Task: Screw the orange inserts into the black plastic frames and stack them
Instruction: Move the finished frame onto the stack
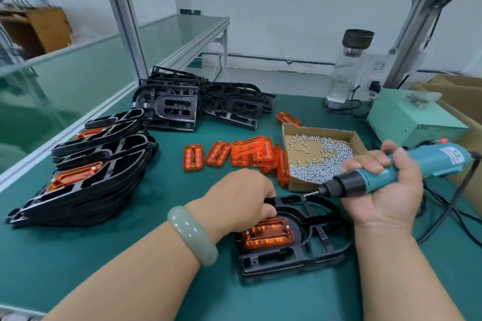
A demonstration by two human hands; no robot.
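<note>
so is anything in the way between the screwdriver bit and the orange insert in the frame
Only partly. The left hand covers the far left edge of the orange insert in the black frame. The rest lies bare, and nothing visible sits between it and the bit of the screwdriver in the right hand.

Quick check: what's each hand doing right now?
Left hand: fingers curled, holding the black frame down.
Right hand: gripping the electric screwdriver.

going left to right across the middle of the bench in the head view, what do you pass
stack of finished frames → loose orange inserts → cardboard tray of screws → pale green box
</note>
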